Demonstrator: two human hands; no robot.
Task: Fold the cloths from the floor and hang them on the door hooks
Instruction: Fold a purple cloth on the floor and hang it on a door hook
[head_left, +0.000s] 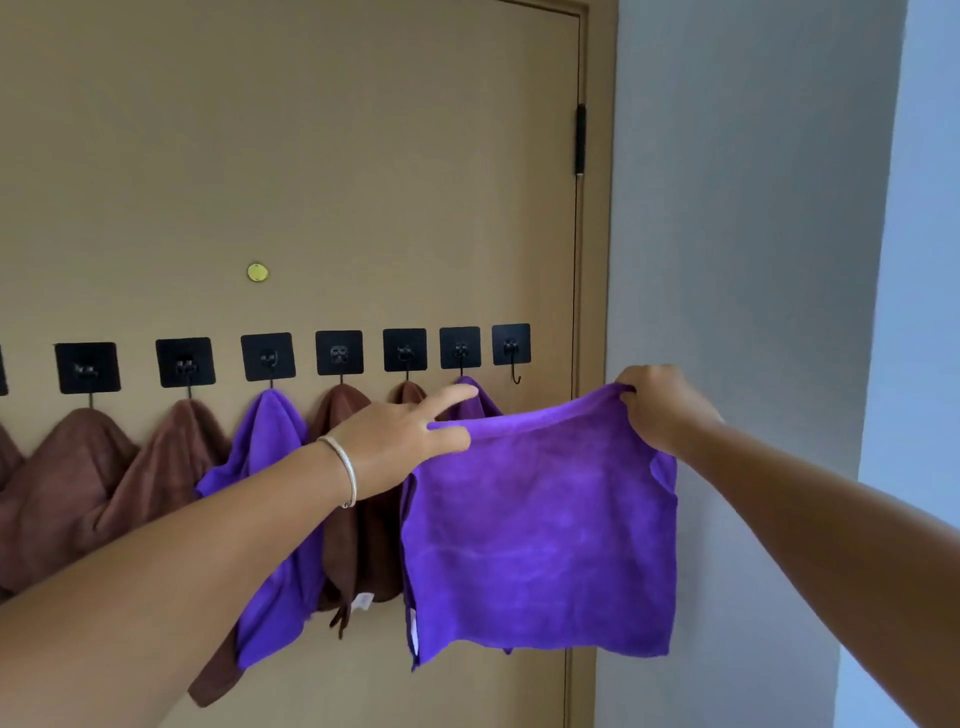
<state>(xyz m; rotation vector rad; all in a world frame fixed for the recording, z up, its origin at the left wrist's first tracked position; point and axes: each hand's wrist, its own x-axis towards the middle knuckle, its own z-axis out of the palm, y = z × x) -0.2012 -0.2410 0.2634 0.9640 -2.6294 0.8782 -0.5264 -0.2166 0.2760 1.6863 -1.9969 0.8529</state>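
Holding a folded purple cloth up before the door, the person is pinching its top edge at both corners: the left grip between thumb and fingers with the forefinger stretched out, the right grip curled round its corner. The cloth is hanging just below the bare end hook; brown and purple cloths are filling the other hooks

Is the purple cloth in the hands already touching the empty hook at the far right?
Apart. The head view shows bare door between the empty hook and the top edge of the purple cloth, which the right hand grips lower down.
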